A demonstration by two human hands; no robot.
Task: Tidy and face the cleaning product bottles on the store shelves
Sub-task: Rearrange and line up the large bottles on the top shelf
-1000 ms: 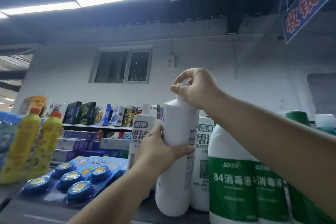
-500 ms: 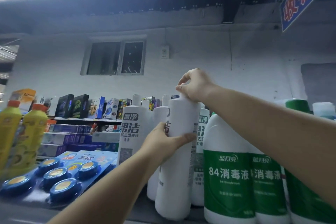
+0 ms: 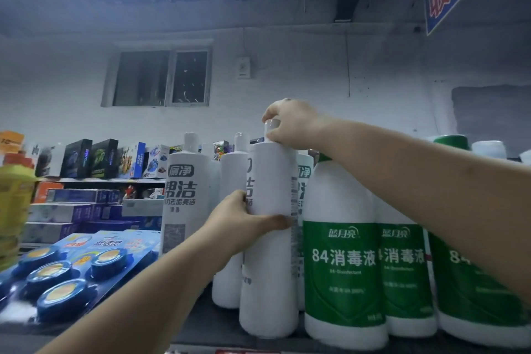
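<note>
Now left fingers (image 3: 275,221) wrap the white bottle (image 3: 270,267); right fingers (image 3: 275,138) pinch its cap (image 3: 271,125).

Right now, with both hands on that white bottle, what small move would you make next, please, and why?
Probably twist the white bottle further so its label faces front: the left hand grips its body, the right hand its cap, and its print sits at the edges, unlike the neighbouring bottle.

The tall white plastic bottle (image 3: 268,253) at the shelf's front edge is boxed in: a green-labelled white disinfectant jug (image 3: 343,261) touches its right side, more white bottles (image 3: 230,238) crowd behind and left. Open air lies above the caps; flat blue blister packs (image 3: 69,270) lie low at left.
</note>
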